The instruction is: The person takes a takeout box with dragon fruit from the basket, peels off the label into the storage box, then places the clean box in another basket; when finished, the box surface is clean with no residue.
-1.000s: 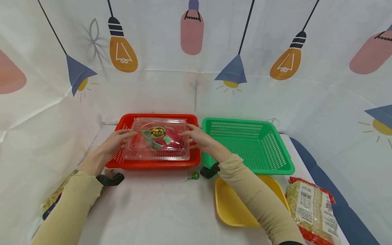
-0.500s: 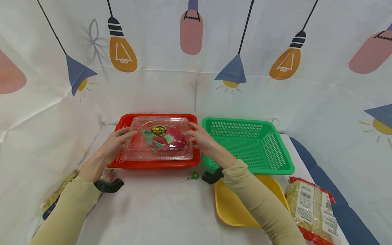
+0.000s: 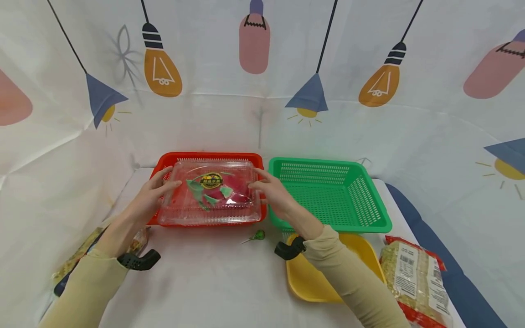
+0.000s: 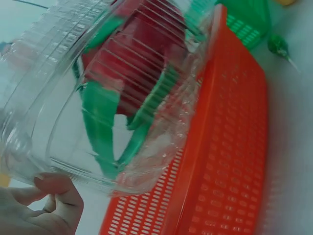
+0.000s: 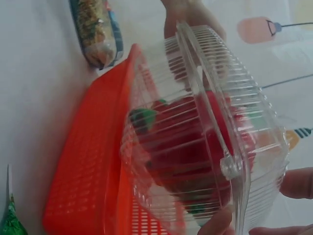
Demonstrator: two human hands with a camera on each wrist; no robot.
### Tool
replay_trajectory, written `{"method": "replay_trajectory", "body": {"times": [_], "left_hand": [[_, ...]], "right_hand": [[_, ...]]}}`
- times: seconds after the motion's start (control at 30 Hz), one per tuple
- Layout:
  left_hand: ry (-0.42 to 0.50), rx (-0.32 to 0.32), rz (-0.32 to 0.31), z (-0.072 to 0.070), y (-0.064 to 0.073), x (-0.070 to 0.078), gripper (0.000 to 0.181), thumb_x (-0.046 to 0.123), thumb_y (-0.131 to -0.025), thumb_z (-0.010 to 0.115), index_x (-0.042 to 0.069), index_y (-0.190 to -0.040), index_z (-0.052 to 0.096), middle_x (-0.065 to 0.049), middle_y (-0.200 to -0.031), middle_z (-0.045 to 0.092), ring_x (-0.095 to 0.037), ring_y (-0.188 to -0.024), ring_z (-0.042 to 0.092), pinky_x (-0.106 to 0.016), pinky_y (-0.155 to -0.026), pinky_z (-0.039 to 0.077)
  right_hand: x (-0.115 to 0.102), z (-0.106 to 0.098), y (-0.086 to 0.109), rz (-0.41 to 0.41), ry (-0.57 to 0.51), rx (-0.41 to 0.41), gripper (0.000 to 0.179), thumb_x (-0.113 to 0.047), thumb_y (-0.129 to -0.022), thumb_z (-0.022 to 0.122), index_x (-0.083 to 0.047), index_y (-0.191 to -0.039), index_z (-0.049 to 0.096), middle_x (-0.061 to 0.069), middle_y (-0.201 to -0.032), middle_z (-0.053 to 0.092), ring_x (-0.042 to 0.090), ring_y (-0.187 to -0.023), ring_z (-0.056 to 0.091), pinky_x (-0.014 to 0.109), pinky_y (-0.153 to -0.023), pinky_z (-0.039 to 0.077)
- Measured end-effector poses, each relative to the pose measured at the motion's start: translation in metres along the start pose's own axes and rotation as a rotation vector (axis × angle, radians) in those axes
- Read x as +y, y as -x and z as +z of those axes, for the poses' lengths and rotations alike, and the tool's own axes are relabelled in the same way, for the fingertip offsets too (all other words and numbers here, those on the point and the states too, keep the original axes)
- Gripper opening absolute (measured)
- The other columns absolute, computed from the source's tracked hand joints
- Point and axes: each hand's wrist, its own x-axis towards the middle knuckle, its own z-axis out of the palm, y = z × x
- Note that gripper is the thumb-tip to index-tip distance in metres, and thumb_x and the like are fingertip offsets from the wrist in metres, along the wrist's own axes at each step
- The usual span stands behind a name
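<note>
Left hand [image 3: 151, 196]: fingers curled round the left end of the clear clamshell box [image 3: 211, 191], thumb on its lid, fingertips [image 4: 57, 188] under its lower rim in the left wrist view. Right hand [image 3: 272, 195]: same grip on the right end, thumb on top, fingers [image 5: 298, 182] wrapped at the rim by the latch. Both hands grasp the box; neither is slack.

Box: closed, holds a red dragon fruit [image 3: 229, 187] with green scales, round yellow-and-black label [image 3: 211, 180] on the lid. It sits above the red basket [image 3: 164, 169], tilted with its near edge over the basket's near rim. Wrist views show its underside clear of the basket's floor; contact with the near rim cannot be told.

Red basket at the far edge of the white table [image 3: 213, 282], left of centre. Green basket [image 3: 328, 193] just beside it on the right, rims near touching. A small green lollipop [image 3: 257, 235] lies on the table before the gap between them. Yellow tray [image 3: 324, 278] near the right forearm, toward the near right. Noodle packet [image 3: 414, 278] at the right edge. Another packet [image 3: 69, 269] at the left edge, partly hidden by the left sleeve.
</note>
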Motion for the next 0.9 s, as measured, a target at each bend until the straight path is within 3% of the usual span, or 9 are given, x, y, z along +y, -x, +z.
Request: {"method": "replay_trajectory", "body": {"times": [0.1,0.17,0.27,0.5,0.63,0.73,0.9], "left_hand": [[-0.043,0.0,0.03,0.001,0.011,0.0,0.078,0.038,-0.103,0.052,0.021,-0.162,0.004,0.002,-0.107,0.046,-0.006,-0.084,0.055,-0.024,-0.076,0.055],[-0.076,0.003,0.034,0.004,0.019,-0.001,0.077,0.039,-0.103,0.052,0.023,-0.162,0.005,-0.001,-0.117,0.047,-0.005,-0.086,0.057,-0.025,-0.077,0.056],[-0.129,-0.007,0.025,0.007,0.031,-0.003,0.077,0.04,-0.103,0.052,0.026,-0.162,0.006,-0.01,-0.141,0.034,-0.009,-0.102,0.057,-0.031,-0.08,0.058],[-0.207,-0.059,0.08,0.013,0.055,-0.012,0.073,0.032,-0.103,0.052,0.025,-0.162,0.009,-0.02,-0.154,0.025,-0.034,-0.131,0.03,-0.05,-0.088,0.052],[-0.245,-0.072,0.088,0.016,0.065,-0.018,0.076,0.03,-0.102,0.053,0.023,-0.162,0.008,-0.023,-0.156,0.022,-0.045,-0.136,0.023,-0.061,-0.091,0.05],[-0.286,-0.088,0.069,0.018,0.073,-0.022,0.078,0.03,-0.101,0.055,0.022,-0.162,0.007,-0.024,-0.152,0.029,-0.043,-0.128,0.036,-0.054,-0.084,0.055],[-0.31,-0.142,0.09,0.023,0.085,-0.029,0.079,0.022,-0.1,0.058,0.018,-0.161,0.01,-0.026,-0.134,0.05,-0.023,-0.095,0.059,-0.036,-0.062,0.057]], "right_hand": [[0.001,0.001,0.008,-0.015,0.015,0.0,0.061,-0.017,-0.098,0.058,-0.02,-0.154,0.037,0.014,-0.128,0.052,0.027,-0.112,0.054,0.038,-0.09,0.051],[0.003,0.0,0.013,-0.027,0.029,0.0,0.06,-0.017,-0.097,0.058,-0.019,-0.153,0.038,0.014,-0.124,0.053,0.026,-0.111,0.055,0.039,-0.091,0.051],[0.009,-0.001,0.022,-0.036,0.058,-0.001,0.06,-0.019,-0.096,0.061,-0.019,-0.152,0.04,0.011,-0.115,0.056,0.024,-0.108,0.056,0.038,-0.089,0.051],[0.025,-0.006,0.044,-0.063,0.093,-0.05,0.066,-0.022,-0.094,0.065,-0.019,-0.153,0.036,0.007,-0.1,0.053,0.02,-0.098,0.054,0.031,-0.081,0.051],[0.032,-0.008,0.055,-0.073,0.105,-0.11,0.069,-0.023,-0.095,0.066,-0.021,-0.155,0.032,0.007,-0.1,0.053,0.02,-0.096,0.051,0.029,-0.079,0.05],[0.039,-0.009,0.063,-0.084,0.133,-0.151,0.07,-0.024,-0.095,0.066,-0.018,-0.156,0.031,0.008,-0.099,0.052,0.021,-0.094,0.05,0.029,-0.079,0.049],[0.048,-0.013,0.076,-0.089,0.184,-0.195,0.073,-0.028,-0.096,0.066,-0.017,-0.157,0.028,0.011,-0.101,0.051,0.022,-0.094,0.05,0.03,-0.077,0.052]]}}
